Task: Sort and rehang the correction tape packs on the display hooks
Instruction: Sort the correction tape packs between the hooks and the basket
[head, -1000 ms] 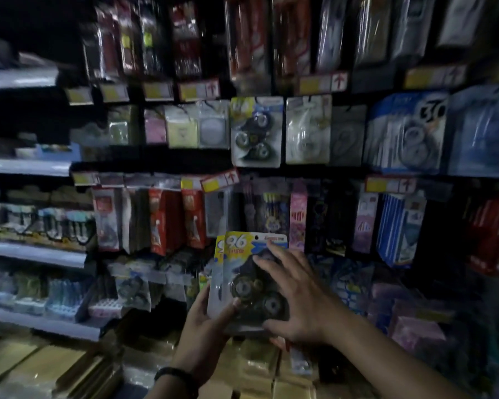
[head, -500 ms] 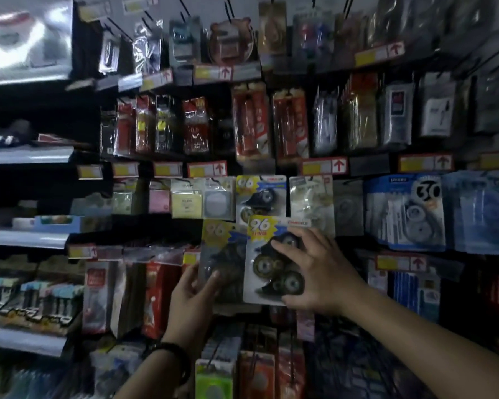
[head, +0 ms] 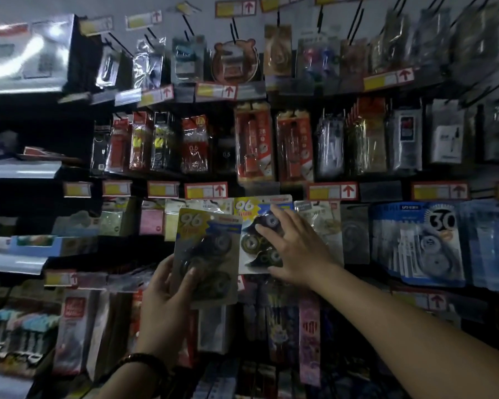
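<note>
Correction tape packs: two yellow-topped cards marked "96", side by side at mid height in front of the display wall.
Left hand (head: 167, 286): nearest the camera, with a dark bracelet (head: 140, 362) at the wrist; fingers closed on the lower left edge of the left pack (head: 209, 254), thumb lying across its front.
Left pack: held a little tilted, clear of the wall, its right edge overlapping the right pack (head: 260, 234).
Right hand (head: 297, 251): fingers spread and laid flat over the front of the right pack, thumb under its bottom edge; whether it truly grips the card cannot be told.
Right pack: pressed up against the row of hanging goods, its top just under a yellow price tag (head: 205, 191) with a red arrow.
Neighbours: a blue pack marked "30" (head: 418, 240) hangs well to the right.
Further back: red packs (head: 254, 145) on the row above.
Far left: grey shelves (head: 20, 169), dim and blurred.
</note>
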`<control>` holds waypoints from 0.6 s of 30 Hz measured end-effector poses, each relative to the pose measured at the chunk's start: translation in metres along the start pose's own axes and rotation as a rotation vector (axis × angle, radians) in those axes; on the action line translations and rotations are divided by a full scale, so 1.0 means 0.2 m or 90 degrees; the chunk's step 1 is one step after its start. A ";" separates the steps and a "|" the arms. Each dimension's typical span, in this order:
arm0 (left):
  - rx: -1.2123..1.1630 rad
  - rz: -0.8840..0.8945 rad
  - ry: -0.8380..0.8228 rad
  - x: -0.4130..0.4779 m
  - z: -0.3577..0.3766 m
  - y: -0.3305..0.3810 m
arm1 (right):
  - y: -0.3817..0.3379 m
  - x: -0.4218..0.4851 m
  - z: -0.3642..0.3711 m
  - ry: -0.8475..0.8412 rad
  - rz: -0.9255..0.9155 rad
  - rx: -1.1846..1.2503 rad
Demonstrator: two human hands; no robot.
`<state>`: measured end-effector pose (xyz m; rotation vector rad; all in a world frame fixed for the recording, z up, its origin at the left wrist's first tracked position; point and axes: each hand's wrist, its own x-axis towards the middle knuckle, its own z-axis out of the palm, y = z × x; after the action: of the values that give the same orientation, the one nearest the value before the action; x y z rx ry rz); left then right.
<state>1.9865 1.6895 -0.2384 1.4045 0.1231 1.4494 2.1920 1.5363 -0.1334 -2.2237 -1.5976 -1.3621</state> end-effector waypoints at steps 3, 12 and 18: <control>-0.024 0.000 -0.002 0.03 0.00 0.02 | 0.00 0.07 0.01 -0.002 0.007 -0.014; -0.039 -0.012 -0.003 0.04 0.02 0.03 | 0.02 0.09 0.06 0.008 0.044 0.015; -0.054 -0.028 -0.015 0.03 0.05 0.01 | 0.00 0.15 0.06 -0.048 0.059 0.008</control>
<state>1.9954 1.6871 -0.2301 1.3415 0.0765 1.3863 2.2010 1.5645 -0.1211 -2.3360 -1.5001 -1.2559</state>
